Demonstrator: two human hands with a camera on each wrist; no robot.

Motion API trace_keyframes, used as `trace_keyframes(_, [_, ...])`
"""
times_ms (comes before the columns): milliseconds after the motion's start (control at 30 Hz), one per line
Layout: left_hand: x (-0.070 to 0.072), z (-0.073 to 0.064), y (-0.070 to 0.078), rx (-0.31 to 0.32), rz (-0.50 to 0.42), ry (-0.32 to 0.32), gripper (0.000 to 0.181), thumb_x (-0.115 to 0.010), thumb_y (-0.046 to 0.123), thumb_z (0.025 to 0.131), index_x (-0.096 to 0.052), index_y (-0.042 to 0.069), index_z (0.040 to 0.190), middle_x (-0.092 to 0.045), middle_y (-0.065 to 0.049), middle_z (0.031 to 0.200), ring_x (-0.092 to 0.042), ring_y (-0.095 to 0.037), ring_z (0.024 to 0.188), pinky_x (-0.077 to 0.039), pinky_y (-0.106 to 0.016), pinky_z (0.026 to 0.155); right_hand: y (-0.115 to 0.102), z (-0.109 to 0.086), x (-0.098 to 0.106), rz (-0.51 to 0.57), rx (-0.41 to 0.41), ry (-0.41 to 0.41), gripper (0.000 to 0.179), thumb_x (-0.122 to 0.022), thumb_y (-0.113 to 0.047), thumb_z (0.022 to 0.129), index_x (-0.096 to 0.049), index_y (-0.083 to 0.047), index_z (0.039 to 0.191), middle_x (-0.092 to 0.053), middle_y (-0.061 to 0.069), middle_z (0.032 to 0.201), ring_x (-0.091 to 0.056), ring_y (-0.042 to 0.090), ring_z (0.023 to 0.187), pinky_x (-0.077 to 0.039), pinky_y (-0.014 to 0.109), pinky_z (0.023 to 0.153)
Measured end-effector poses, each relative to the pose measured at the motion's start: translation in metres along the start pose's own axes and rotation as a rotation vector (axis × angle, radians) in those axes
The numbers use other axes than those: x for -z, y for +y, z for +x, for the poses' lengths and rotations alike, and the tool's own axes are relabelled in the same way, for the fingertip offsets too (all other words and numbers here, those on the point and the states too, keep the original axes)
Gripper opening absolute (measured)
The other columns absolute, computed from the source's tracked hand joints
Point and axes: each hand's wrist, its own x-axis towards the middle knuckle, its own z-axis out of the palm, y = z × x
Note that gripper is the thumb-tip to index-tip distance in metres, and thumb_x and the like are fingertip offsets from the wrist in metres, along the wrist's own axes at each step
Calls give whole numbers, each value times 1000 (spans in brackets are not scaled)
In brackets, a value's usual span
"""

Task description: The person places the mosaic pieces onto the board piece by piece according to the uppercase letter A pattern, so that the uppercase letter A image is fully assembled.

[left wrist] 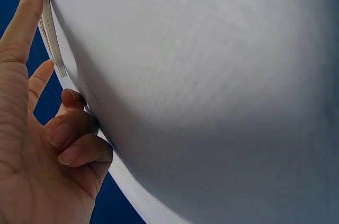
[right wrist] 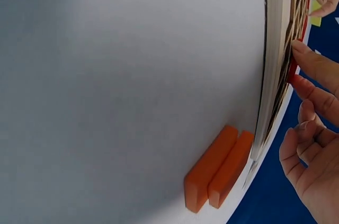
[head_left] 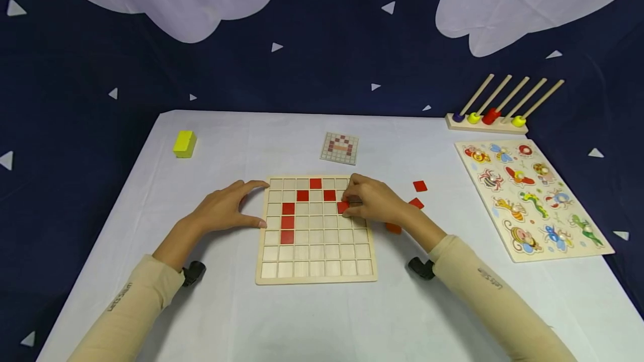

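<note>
A wooden grid board lies flat on the white table, with several red square tiles set in its cells. My right hand is over the board's right side, its thumb and finger pinching a red square tile. The right wrist view shows this red tile at the fingertips, against the grid. On the opposite side, my left hand touches the board's left edge with thumb and forefinger spread apart. The left wrist view catches the left thumb along the board's side, while other fingers bend loosely.
Loose red tiles and orange pieces lie right of the board, partly behind my forearm. A small pattern card lies beyond it. A yellow block stands back left; an insect puzzle and a peg stand are at right.
</note>
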Motion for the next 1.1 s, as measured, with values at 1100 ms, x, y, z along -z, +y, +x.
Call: trace_keyframes(1100, [-2, 0, -1, -3, 7, 2, 93, -79, 67, 69, -45, 28, 146, -52, -1, 90, -44, -15, 75, -37, -31, 64, 19, -23, 17, 29, -97, 81, 32, -84, -25, 80, -76, -6, 105, -57, 5, 95, -53, 22, 85, -44, 36, 76])
